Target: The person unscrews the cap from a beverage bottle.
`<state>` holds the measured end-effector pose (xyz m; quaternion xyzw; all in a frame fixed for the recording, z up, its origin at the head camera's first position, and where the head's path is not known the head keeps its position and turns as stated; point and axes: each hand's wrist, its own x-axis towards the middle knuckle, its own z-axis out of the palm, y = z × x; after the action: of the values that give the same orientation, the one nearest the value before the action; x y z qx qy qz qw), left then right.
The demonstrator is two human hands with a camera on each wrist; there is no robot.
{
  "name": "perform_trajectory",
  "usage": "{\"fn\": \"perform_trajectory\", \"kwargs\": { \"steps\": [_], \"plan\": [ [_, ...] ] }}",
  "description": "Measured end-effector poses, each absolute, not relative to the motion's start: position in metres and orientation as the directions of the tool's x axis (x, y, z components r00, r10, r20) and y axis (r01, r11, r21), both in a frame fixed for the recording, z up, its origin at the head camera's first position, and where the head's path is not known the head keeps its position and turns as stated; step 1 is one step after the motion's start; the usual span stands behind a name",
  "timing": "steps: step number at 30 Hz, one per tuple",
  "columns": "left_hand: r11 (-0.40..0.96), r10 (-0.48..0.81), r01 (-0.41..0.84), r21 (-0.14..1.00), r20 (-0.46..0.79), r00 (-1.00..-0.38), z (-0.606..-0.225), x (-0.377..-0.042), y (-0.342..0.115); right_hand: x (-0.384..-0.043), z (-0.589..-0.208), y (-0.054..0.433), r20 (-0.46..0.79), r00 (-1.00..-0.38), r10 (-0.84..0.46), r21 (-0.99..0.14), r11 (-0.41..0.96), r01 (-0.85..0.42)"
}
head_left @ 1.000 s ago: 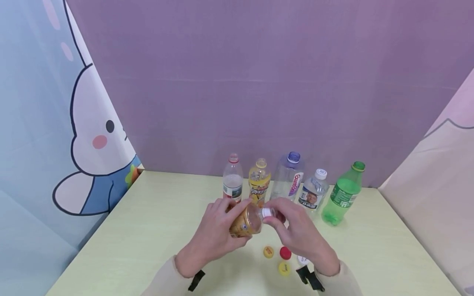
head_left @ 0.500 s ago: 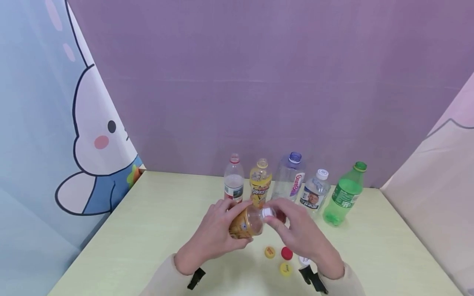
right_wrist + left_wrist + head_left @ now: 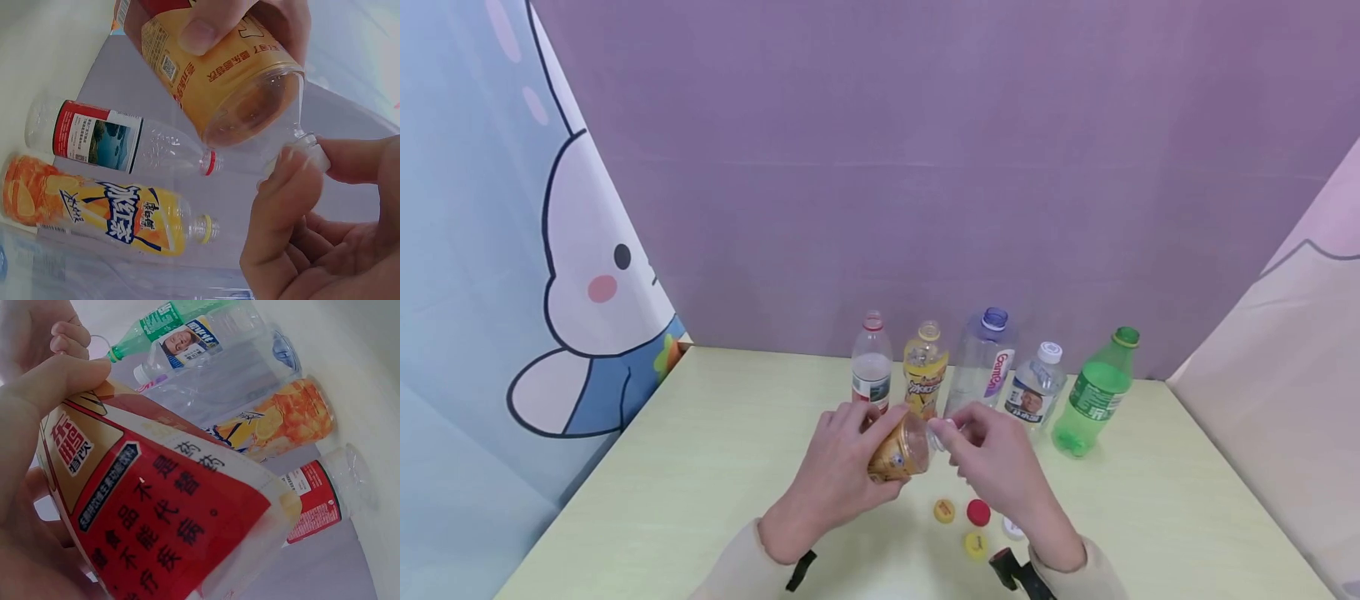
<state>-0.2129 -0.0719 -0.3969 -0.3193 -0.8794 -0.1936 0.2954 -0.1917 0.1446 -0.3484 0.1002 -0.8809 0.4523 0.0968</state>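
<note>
My left hand (image 3: 831,471) grips a plastic drink bottle (image 3: 901,450) with a gold and red label, tilted so its neck points right. In the left wrist view the red side of the label (image 3: 156,519) faces the camera. My right hand (image 3: 1003,458) pinches the white cap (image 3: 314,153) at the bottle's neck between thumb and fingers. The right wrist view has the cap at the mouth, partly covered by fingers; whether it is loose I cannot tell. Below the hands lie a red cap (image 3: 978,512), an orange cap (image 3: 943,511), a yellow cap (image 3: 976,545) and a white cap (image 3: 1012,528).
Behind the hands stand a red-ringed clear bottle (image 3: 872,371), an iced-tea bottle (image 3: 925,375), a large clear bottle (image 3: 973,362), a white-capped bottle (image 3: 1036,385) and a green bottle (image 3: 1093,396). A purple cloth (image 3: 925,167) hangs behind the pale table (image 3: 715,450).
The right hand has turned at the cap, its thumb now higher and over the cap. The left hand and its bottle have stayed nearly still.
</note>
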Motion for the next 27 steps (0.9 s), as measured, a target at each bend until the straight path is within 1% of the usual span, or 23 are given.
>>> {"fn": "perform_trajectory", "kwargs": {
  "steps": [6,12,18,27],
  "plan": [
    [0.731,0.442,0.668,0.141,0.647,-0.621,-0.397,-0.213,-0.073,-0.194,-0.354,0.147,0.33,-0.931,-0.156,-0.745,0.562,-0.358],
    [0.727,0.442,0.67,0.149,0.646,-0.623,-0.396,-0.212,-0.073,-0.195,-0.357,0.148,0.427,-0.877,-0.222,-0.701,0.532,-0.476],
    [0.71,0.449,0.685,0.161,0.646,-0.617,-0.394,-0.213,-0.076,-0.197,-0.36,0.149,0.455,-0.851,-0.261,-0.671,0.527,-0.521],
    [0.695,0.447,0.693,0.193,0.639,-0.626,-0.393,-0.214,-0.078,-0.202,-0.364,0.151,0.526,-0.792,-0.31,-0.611,0.51,-0.605]
  ]
}}
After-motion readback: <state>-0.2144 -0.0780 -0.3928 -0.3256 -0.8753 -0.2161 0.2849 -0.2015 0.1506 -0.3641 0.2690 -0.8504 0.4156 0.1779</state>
